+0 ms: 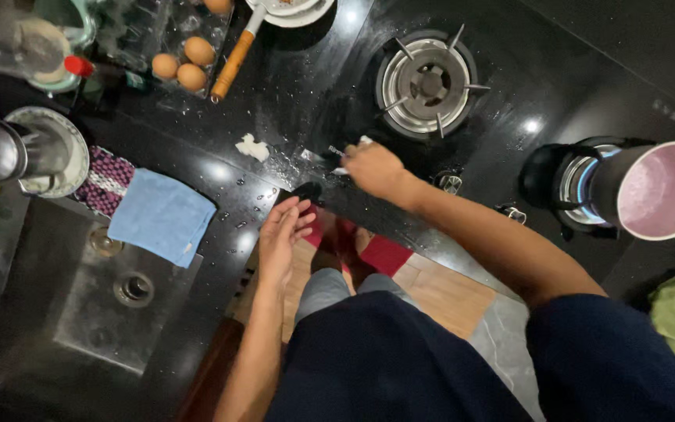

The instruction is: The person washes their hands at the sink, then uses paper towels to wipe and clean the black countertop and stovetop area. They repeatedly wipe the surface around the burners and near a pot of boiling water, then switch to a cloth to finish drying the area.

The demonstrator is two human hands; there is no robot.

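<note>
My right hand [373, 169] presses a crumpled white cloth or tissue [362, 143] onto the wet black glass stove top [306, 101], just in front of the unlit centre burner [428, 83]. Its fingers are closed on the wad. My left hand [283, 232] is open and cupped, palm up, at the counter's front edge, holding nothing. A small white crumpled scrap [252, 146] lies on the counter left of my right hand.
A lit burner carries a pot [650, 191] with pinkish contents at the right. A blue cloth [162, 215] hangs over the sink [80, 297] at the left. Eggs in a tray [185, 62], a wooden-handled pan [232, 62] and a plate [48, 148] stand at the back left.
</note>
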